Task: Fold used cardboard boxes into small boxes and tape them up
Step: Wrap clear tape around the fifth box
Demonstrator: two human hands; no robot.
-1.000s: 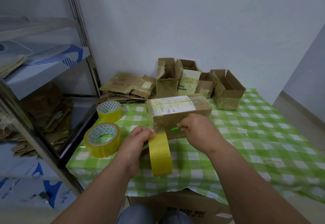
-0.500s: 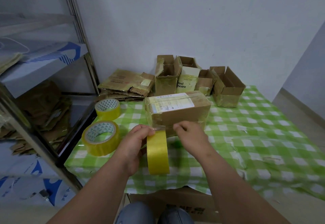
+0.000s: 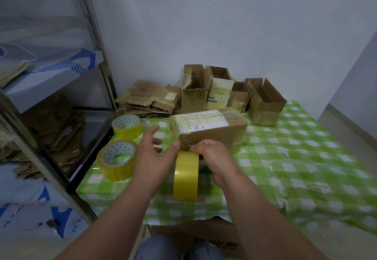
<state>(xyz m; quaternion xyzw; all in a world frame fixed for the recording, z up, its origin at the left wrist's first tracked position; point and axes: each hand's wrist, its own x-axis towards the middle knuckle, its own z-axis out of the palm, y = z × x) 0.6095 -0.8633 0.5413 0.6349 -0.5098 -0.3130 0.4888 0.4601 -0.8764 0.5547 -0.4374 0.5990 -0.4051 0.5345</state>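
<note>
Left of the sealed brown cardboard box with the white label (image 3: 208,130), two yellow tape rolls (image 3: 117,159) rest on the green checked tablecloth (image 3: 306,157). The left hand (image 3: 153,153) is spread, holding nothing. A third yellow tape roll (image 3: 185,176) stands on edge against the box's near face; the right hand (image 3: 212,157) pinches its top.
</note>
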